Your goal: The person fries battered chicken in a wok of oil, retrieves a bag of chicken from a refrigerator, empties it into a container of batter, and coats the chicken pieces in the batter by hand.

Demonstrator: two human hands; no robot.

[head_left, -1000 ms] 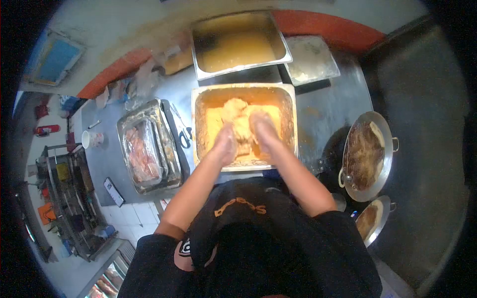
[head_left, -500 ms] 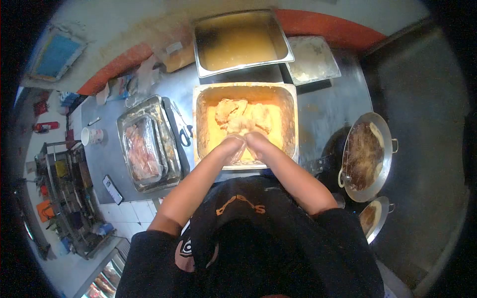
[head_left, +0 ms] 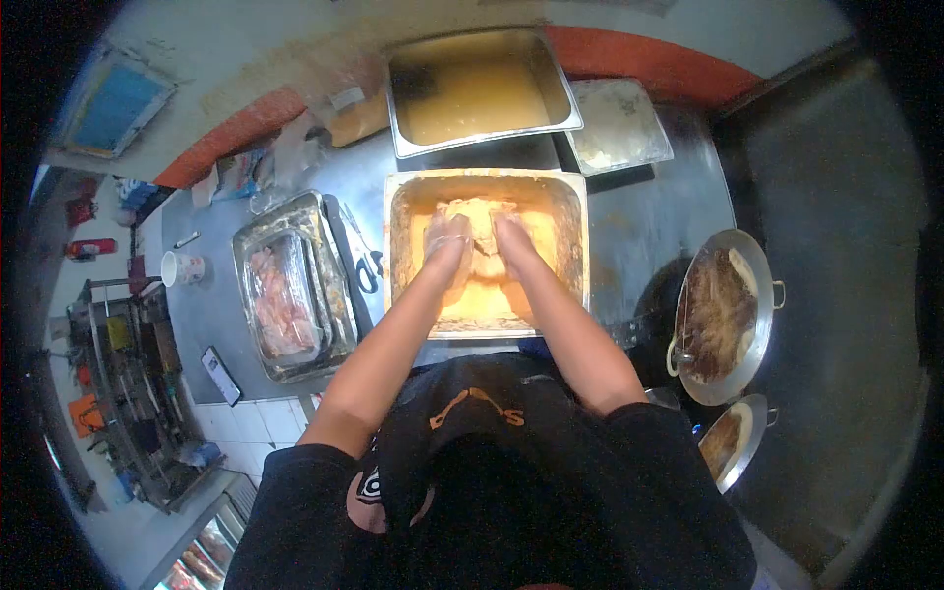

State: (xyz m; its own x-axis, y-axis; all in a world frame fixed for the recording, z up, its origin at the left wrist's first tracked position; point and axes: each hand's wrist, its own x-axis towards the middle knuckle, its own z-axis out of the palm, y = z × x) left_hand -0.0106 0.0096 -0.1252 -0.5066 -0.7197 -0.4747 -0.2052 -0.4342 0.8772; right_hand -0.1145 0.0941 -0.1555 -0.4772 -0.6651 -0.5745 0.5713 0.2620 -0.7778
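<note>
A deep metal pan (head_left: pixel 585 246) holds yellow-orange flour and coated pieces (head_left: pixel 482 221). Both hands are inside it, dusted with the flour. On the left side of the pieces is my left hand (head_left: pixel 449 239), fingers curved around them. Facing it, my right hand (head_left: pixel 510 236) presses in from the right side. The coated pieces lie between the two palms, and the fingertips are partly hidden in flour and bright light.
Behind stands a pan of cloudy liquid (head_left: pixel 482 93), with a floury tray (head_left: pixel 619 123) beside it. Left are a tray of raw meat (head_left: pixel 280 305), scissors (head_left: pixel 368 270), a cup (head_left: pixel 182 268) and a phone (head_left: pixel 221 377). Two frying pans (head_left: pixel 723 315) (head_left: pixel 733 442) sit right.
From near the pan's front edge, both hands have moved forward and apart, and now close around the coated pieces from both sides.
</note>
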